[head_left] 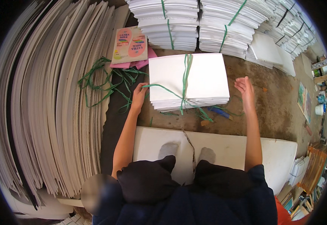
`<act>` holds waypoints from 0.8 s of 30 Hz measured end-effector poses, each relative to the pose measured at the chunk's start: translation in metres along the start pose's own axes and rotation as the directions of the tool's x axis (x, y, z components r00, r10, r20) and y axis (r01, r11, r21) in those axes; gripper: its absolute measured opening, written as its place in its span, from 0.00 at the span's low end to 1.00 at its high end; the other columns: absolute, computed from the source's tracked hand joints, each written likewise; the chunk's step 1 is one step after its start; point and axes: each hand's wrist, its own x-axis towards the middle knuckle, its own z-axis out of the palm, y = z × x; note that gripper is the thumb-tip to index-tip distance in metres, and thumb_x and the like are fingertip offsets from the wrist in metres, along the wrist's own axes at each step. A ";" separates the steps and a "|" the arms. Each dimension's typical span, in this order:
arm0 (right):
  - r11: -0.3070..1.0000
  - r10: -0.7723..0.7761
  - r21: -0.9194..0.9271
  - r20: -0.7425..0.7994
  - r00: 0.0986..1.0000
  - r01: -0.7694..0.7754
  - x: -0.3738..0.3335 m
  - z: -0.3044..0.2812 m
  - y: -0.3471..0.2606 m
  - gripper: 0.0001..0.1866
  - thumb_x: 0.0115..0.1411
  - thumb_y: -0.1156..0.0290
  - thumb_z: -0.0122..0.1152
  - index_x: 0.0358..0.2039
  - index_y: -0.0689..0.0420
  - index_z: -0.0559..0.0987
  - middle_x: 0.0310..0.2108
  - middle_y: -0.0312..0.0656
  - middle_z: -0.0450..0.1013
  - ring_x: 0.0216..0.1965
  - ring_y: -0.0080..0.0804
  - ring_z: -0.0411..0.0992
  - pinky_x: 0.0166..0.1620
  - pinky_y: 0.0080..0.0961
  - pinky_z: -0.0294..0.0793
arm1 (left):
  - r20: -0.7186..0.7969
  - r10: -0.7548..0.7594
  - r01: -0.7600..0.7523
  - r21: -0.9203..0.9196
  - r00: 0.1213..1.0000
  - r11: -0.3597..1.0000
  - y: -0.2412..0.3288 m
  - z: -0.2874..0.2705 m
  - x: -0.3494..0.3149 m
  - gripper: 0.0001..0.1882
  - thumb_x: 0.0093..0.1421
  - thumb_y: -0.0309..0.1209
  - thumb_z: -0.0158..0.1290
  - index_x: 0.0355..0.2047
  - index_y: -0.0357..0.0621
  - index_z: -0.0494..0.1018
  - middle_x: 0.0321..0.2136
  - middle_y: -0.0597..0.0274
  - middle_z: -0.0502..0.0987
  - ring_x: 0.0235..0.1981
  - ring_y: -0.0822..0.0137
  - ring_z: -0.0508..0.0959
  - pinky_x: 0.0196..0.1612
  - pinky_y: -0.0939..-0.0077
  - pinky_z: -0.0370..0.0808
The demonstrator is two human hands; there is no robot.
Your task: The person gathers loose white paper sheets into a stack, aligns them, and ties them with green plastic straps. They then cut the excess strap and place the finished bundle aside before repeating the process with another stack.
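Note:
A stack of white sheets (208, 77) lies on the floor in front of me. Green plastic twine (186, 77) runs across its middle and is knotted at the near edge, where loose tails splay out. At the stack's left edge, my left hand (138, 93) has its fingers closed round one twine end, which stretches from the knot. My right hand (246, 90) is raised off the stack's right side, fingers stretched out, holding nothing.
Tall rows of upright cardboard sheets (69, 97) fill the left. A tangle of green twine (103, 80) lies beside a pink printed carton sheet (130, 45). Bound white stacks (167, 22) line the back. A pale board (223, 144) lies under my feet; a blue-handled tool (219, 111) is by the stack.

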 end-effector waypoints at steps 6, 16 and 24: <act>0.507 0.003 -0.795 0.389 0.921 0.334 -0.084 0.073 -0.050 0.20 0.48 0.55 0.61 0.25 0.61 0.69 0.22 0.42 0.69 0.24 0.35 0.69 0.27 0.27 0.68 | 0.088 0.062 -0.062 -0.002 0.994 0.998 0.062 -0.019 -0.020 0.08 0.59 0.31 0.39 0.27 0.43 0.65 0.21 0.69 0.64 0.26 0.76 0.64 0.32 0.82 0.61; 0.524 -0.241 -0.773 0.267 0.933 0.357 -0.087 0.082 0.010 0.11 0.56 0.65 0.52 0.26 0.61 0.70 0.17 0.50 0.70 0.21 0.48 0.69 0.23 0.37 0.67 | -0.022 0.750 -0.612 0.562 0.661 0.556 0.068 0.012 -0.024 0.17 0.50 0.29 0.47 0.42 0.40 0.64 0.40 0.55 0.65 0.43 0.64 0.64 0.50 0.64 0.59; 0.602 -0.196 -0.720 0.285 0.938 0.345 -0.073 0.095 -0.031 0.12 0.56 0.65 0.52 0.25 0.61 0.70 0.17 0.49 0.69 0.22 0.47 0.69 0.26 0.37 0.67 | 0.563 0.651 -0.842 0.482 0.509 0.241 0.097 0.055 -0.035 0.10 0.52 0.36 0.51 0.28 0.42 0.69 0.33 0.62 0.67 0.38 0.57 0.68 0.44 0.61 0.62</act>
